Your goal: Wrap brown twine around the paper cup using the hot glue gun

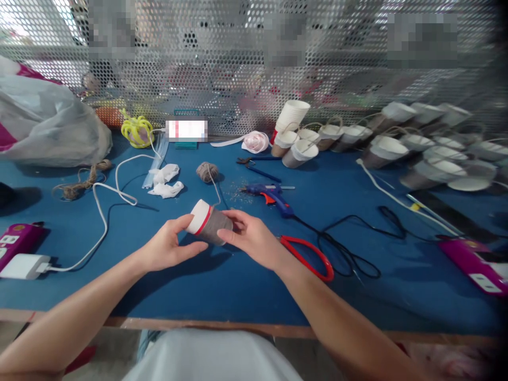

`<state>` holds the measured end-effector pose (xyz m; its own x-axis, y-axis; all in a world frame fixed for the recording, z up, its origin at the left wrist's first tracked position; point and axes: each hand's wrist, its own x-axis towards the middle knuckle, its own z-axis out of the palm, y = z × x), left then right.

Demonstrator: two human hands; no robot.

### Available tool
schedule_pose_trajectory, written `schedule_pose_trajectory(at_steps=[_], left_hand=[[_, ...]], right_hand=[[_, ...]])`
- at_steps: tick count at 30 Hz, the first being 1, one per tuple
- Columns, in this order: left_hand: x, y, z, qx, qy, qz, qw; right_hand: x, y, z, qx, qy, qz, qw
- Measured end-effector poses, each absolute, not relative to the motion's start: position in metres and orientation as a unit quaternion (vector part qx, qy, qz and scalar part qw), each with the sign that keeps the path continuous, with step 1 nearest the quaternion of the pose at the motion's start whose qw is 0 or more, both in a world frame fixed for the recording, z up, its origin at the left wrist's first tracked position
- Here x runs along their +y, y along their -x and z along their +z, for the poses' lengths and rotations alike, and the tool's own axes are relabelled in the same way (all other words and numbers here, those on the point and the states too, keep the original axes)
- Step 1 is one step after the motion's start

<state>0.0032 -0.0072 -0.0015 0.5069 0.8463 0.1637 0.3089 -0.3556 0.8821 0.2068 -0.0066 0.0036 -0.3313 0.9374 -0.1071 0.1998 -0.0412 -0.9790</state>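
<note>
Grey-wrapped white paper cup (pixel 211 225), red-banded, tilts above the blue table (pixel 178 296); right hand (pixel 248 233) grips its base, left hand (pixel 169 243) has fingers wide at its rim. Behind the cup, a snag in the round grey yarn ball (pixel 207 172) might tug it loose.

No text or number can be read: the white panel (pixel 186 130) near the far edge of the table (pixel 178 288) is pixelated, the mark on the purple power strip (pixel 21 238) toward its left end too small.
</note>
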Motion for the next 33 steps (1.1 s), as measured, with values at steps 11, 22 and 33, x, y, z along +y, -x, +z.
schedule_pose_trajectory(at_steps=[11, 22, 33], left_hand=[[-0.007, -0.012, -0.008, 0.422, -0.7, 0.329, 0.472], [-0.008, -0.01, -0.002, 0.418, -0.815, 0.271, 0.295], [-0.011, -0.009, -0.001, 0.385, -0.778, 0.265, 0.421]], right_hand=[[-0.007, -0.209, 0.001, -0.778, 0.482, 0.251, 0.316], [-0.005, -0.204, 0.012, -0.81, 0.449, 0.2, 0.319], [-0.001, -0.205, 0.013, -0.736, 0.473, 0.387, 0.29]])
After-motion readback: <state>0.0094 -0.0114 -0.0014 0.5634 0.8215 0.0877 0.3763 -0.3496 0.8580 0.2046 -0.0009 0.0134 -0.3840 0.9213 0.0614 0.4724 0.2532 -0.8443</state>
